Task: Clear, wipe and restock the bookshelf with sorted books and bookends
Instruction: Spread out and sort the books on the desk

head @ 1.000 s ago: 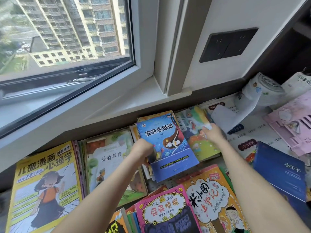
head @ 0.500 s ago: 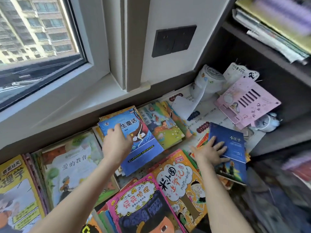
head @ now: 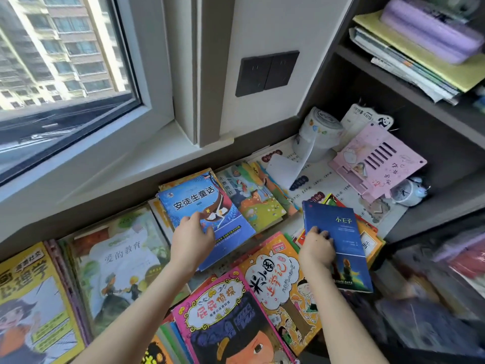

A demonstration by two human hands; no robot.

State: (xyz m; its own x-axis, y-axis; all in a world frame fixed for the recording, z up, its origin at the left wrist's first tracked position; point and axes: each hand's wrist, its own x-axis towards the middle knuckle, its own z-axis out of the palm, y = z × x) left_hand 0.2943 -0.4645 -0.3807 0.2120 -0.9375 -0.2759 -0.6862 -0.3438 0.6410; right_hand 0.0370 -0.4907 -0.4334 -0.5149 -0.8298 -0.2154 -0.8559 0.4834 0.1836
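Children's books lie flat in stacks on a low surface under the window. My left hand rests on a light blue fairy-tale book atop a middle stack, thumb and fingers spread over its cover. My right hand grips the left edge of a dark blue book, fingers curled on its cover, on a pile at the right. A green picture book sits between the two. In front lie a pink book and an orange book.
A paper roll, a pink plastic board and a small clock sit in the dark shelf bay at the right. An upper shelf carries stacked folders. Yellow and green books lie at the left.
My right hand left the green picture book, moved right and took hold of the dark blue book. My left hand slid onto the light blue book's cover. The view swung right.
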